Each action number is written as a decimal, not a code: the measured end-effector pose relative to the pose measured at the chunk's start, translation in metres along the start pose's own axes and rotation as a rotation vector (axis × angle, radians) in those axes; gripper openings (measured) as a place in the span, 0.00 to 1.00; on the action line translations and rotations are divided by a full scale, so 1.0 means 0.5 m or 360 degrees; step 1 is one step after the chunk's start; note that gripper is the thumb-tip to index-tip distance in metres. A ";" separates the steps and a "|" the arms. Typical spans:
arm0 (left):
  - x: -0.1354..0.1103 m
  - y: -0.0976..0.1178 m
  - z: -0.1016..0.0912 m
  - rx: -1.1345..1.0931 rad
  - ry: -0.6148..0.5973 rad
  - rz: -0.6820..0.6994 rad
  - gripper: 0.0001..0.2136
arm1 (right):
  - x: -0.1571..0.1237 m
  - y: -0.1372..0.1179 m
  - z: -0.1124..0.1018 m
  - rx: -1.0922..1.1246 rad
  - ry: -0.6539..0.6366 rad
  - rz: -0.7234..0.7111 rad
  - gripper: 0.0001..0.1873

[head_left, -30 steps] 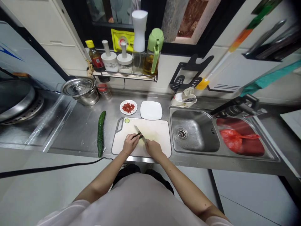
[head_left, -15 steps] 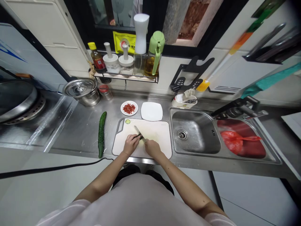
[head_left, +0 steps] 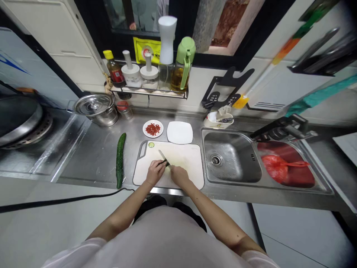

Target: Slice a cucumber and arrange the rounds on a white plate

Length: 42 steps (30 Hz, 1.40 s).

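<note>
My left hand [head_left: 155, 172] is closed on a small dark green cucumber piece [head_left: 167, 163], mostly covered by the fingers, and presses it to the white cutting board [head_left: 191, 160]. My right hand [head_left: 180, 176] grips a kitchen knife [head_left: 163, 155] by the handle. Its blade points to the far left and lies right against the piece; how deep it has gone in cannot be made out. A round, pale green cucumber slice [head_left: 151, 144] lies at the board's far left corner. Left of the board, a whole cucumber [head_left: 120, 160] rests lengthwise on the steel counter.
Behind the board stand a plate of chopped red bits [head_left: 153, 128] and a white square plate [head_left: 180, 132]. To the right is a steel sink [head_left: 231, 160] with a red bag [head_left: 276, 167] in its second basin. A lidded pot [head_left: 96, 109] stands back left, beneath a bottle shelf [head_left: 150, 91].
My right hand and the knife have shifted very slightly left at the cucumber piece. My left hand keeps its hold, and everything else stays put.
</note>
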State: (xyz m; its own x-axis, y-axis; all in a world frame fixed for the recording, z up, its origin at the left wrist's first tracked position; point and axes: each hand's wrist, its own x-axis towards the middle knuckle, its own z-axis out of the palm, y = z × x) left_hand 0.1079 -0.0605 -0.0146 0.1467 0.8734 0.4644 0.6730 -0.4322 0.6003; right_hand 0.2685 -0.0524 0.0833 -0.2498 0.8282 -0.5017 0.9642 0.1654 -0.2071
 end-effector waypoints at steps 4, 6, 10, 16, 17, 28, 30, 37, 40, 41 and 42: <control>0.001 0.001 0.000 0.0003 0.0005 0.0008 0.10 | 0.006 -0.002 0.003 0.0018 -0.0020 0.0014 0.15; 0.000 -0.001 0.001 -0.0005 0.0009 0.0009 0.11 | 0.002 0.004 0.009 0.0016 -0.0014 0.0015 0.15; -0.003 -0.004 0.004 -0.0005 -0.0026 -0.0034 0.11 | 0.000 0.011 0.018 0.0016 0.0000 0.0015 0.15; -0.003 -0.005 0.003 -0.0007 -0.0036 -0.0026 0.10 | 0.017 0.004 0.026 0.0040 -0.0019 0.0027 0.16; -0.002 -0.005 0.002 -0.0010 -0.0029 -0.0023 0.10 | 0.018 0.004 0.028 0.0038 -0.0009 0.0028 0.16; -0.004 -0.007 0.006 0.0033 -0.0029 -0.0011 0.10 | 0.015 0.002 0.026 0.0031 -0.0007 0.0045 0.15; -0.005 -0.008 0.006 0.0039 -0.0017 0.0002 0.11 | 0.016 0.002 0.033 0.0033 0.0023 0.0041 0.15; -0.003 -0.005 0.003 0.0031 0.0006 0.0034 0.11 | 0.010 0.006 0.048 0.0026 0.0041 0.0049 0.15; -0.003 -0.005 0.004 0.0035 0.0009 0.0028 0.10 | -0.005 0.012 0.047 0.0027 0.0015 0.0065 0.15; -0.003 -0.004 0.004 0.0037 0.0011 0.0030 0.10 | -0.011 0.015 0.047 0.0028 0.0008 0.0065 0.15; -0.003 -0.004 0.004 0.0041 0.0010 0.0031 0.10 | -0.017 0.018 0.048 0.0026 0.0001 0.0065 0.15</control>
State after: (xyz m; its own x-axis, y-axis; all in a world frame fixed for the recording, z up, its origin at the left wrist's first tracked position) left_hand 0.1076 -0.0607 -0.0178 0.1553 0.8634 0.4799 0.6885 -0.4430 0.5742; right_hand 0.2775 -0.0707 0.0657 -0.2104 0.8344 -0.5094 0.9720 0.1227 -0.2005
